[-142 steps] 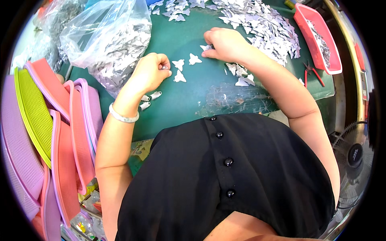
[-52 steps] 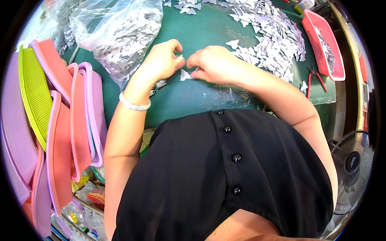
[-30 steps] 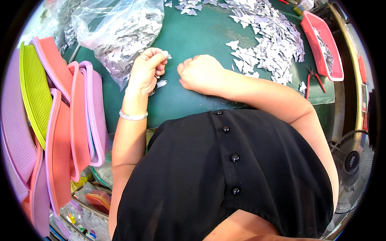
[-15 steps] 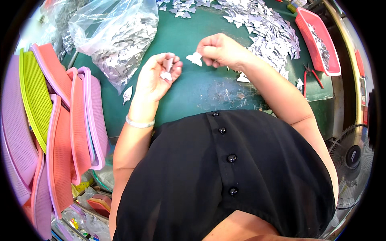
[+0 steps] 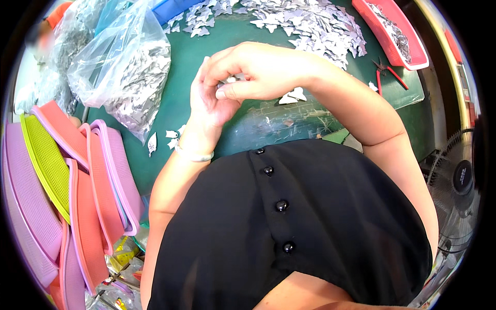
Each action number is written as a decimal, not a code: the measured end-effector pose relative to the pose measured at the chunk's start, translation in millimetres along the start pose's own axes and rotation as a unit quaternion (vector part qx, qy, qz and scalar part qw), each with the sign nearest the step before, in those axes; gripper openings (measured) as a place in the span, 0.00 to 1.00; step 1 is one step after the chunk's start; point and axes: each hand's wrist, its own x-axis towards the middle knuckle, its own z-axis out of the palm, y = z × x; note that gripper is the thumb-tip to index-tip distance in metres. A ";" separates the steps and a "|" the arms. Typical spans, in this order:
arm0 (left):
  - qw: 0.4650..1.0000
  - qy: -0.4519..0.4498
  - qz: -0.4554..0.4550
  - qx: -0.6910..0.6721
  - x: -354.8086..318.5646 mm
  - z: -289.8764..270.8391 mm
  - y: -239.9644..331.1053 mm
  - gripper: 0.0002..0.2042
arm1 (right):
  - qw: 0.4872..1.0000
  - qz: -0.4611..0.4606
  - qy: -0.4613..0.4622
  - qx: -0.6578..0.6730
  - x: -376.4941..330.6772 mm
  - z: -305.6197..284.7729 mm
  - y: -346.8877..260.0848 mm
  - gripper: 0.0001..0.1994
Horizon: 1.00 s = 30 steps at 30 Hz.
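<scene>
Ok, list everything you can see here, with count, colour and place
butterfly cutouts: a big heap, silvery white, far side of the table
loose cutouts: a few, white, beside the hands
table: one, green
plastic bag: one, clear, full of cutouts, far left
red tray: one, far right
pliers: one, red handles, by the tray
mesh trays: a stack, pink, lilac and yellow-green, left
fan: one, black, right
bracelet: one, silver, left wrist
left hand: raised, palm up
right hand: over the left, fingers pinched
</scene>
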 end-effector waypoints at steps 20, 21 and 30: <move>0.435 0.337 0.392 0.737 -41.2 100.9 272.4 0.13 | 0.928 0.154 0.063 -0.334 -113.2 12.1 26.7 0.10; 0.408 0.328 0.322 0.789 -35.8 95.1 264.5 0.13 | 0.934 0.170 0.056 -0.309 -113.4 12.1 27.8 0.09; 0.313 0.282 0.112 0.900 -33.7 59.6 234.1 0.14 | 0.950 0.185 0.060 -0.243 -112.3 26.6 24.4 0.10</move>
